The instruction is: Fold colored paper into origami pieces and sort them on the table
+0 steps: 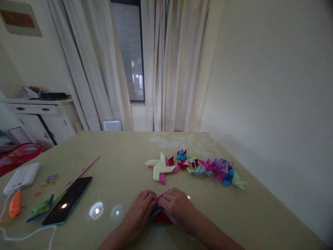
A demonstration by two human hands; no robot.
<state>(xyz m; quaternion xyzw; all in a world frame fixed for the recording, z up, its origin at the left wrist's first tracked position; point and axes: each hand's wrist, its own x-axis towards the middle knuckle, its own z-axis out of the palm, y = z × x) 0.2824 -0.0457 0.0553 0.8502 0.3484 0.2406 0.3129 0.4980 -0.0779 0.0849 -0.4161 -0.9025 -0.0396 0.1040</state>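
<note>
My left hand [142, 210] and my right hand [178, 208] meet low in the middle of the view, over the near part of the table. Between them is a small piece of folded paper [161, 219], dark red at the bottom with pink and bluish edges higher up. Fingers of both hands are closed on it, and they hide most of its shape. Just beyond my hands lies a flat pale green and pink paper pinwheel [161, 168]. To its right, several colourful folded paper pieces [218, 168] are heaped in a row.
On the left are a black phone [68, 201], a thin pink stick [87, 167], a green and blue folded paper [41, 208], an orange tool [15, 205] and a white power bank [22, 177] with a white cable [28, 238]. A wall [273, 121] borders the table's right side.
</note>
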